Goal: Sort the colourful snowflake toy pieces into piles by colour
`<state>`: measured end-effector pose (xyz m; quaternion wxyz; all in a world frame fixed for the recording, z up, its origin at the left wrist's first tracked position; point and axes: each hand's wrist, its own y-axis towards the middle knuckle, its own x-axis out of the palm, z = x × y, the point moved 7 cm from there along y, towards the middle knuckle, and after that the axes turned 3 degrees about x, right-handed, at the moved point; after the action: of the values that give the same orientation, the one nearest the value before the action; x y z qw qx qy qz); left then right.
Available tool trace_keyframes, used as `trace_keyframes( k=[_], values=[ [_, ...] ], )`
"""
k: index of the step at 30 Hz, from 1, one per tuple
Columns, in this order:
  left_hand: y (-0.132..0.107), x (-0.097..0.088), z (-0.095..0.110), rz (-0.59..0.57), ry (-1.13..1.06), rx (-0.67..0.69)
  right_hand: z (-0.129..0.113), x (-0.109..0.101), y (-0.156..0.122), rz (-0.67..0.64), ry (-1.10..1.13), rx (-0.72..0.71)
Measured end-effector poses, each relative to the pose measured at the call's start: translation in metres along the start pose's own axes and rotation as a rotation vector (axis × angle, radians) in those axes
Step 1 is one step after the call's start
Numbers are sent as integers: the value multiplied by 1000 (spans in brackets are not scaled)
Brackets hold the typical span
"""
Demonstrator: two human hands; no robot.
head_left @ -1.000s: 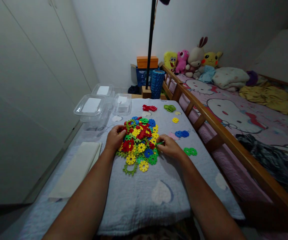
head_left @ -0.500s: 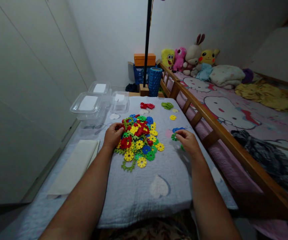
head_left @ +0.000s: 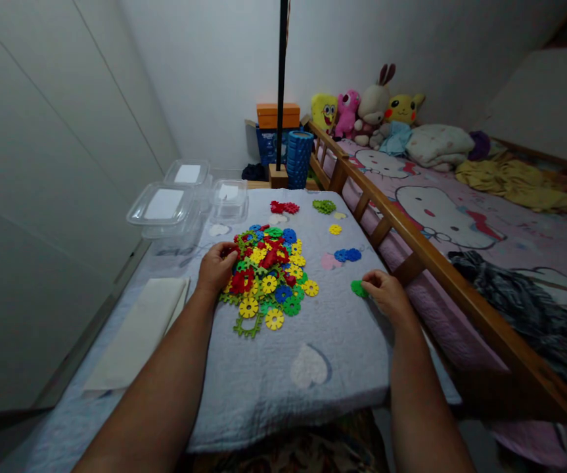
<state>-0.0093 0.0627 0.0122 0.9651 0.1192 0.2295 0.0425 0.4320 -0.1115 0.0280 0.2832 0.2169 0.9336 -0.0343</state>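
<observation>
A mixed heap of plastic gear-shaped building pieces (head_left: 269,284) in red, yellow, green and blue lies mid-table. At the heap's left edge is my left hand (head_left: 217,268), fingers curled together against red pieces; what they pinch, if anything, is hidden. Off to the right, my right hand (head_left: 385,294) has its fingertips closed on a green gear disc (head_left: 358,288) at the cloth. Just beyond it lie blue discs (head_left: 348,255), and farther back a single yellow disc (head_left: 335,229). Red pieces (head_left: 284,207) and an olive-green group (head_left: 323,206) sit near the far edge.
Clear lidded boxes (head_left: 165,205) stand at the back left. A folded cream cloth (head_left: 133,335) lies along the left side. The wooden bed rail (head_left: 401,246) borders the table's right. Behind the table are a black pole (head_left: 281,85) and a blue roller (head_left: 299,159).
My right hand has carried its green disc toward me and right, to where another green piece lay. The blue discs are now uncovered. My left hand stays at the heap.
</observation>
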Motion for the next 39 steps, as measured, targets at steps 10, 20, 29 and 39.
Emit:
trace_keyframes(
  k=[10,20,29,39],
  values=[
    [1,1,-6,7,-7,8,-28,5,4,98,-433,-186],
    [1,1,-5,5,9,14,-88,108,-17,-316,-509,-351],
    [1,1,-5,9,-10,9,-81,112,-8,-449,-410,-272],
    [-2,0,4,-4,2,-15,-51,43,119,-8,-73,33]
  ],
)
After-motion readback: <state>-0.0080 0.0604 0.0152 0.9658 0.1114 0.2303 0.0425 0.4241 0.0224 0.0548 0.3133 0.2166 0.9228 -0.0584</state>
